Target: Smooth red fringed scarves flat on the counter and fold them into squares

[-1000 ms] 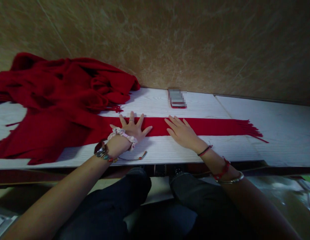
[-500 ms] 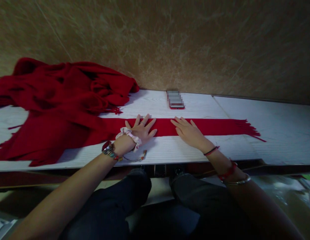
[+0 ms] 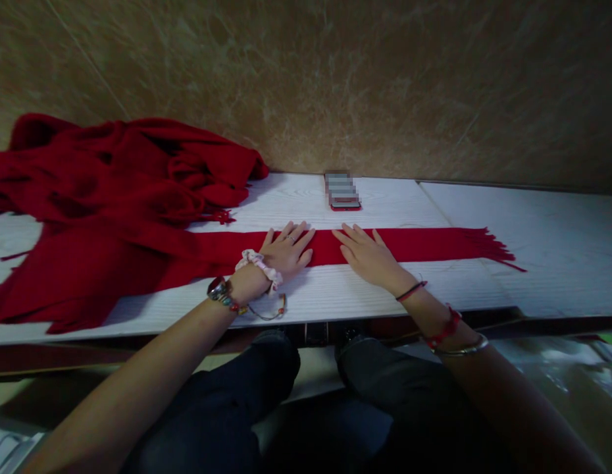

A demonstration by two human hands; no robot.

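A red scarf [image 3: 424,245] lies as a long narrow strip across the white table, its fringed end to the right. Toward the left it widens and runs beneath or into a heap of red cloth; which of the two I cannot tell. Flat on the strip, fingers spread, rests my left hand [image 3: 287,253], with a scrunchie, watch and beads at the wrist. My right hand [image 3: 366,255] also lies palm down on the scarf, a short way to the right, its fingers stretched out. Neither hand grips the cloth.
The crumpled heap of red cloth [image 3: 113,171] fills the table's left side, against the brown marbled wall [image 3: 306,85]. A phone [image 3: 343,192] lies behind the strip, near the wall. The white table [image 3: 557,263] has its front edge just before my knees.
My left hand has slid slightly right along the scarf, closer to my right hand. My right hand stays nearly in place. The whole view has shifted a little.
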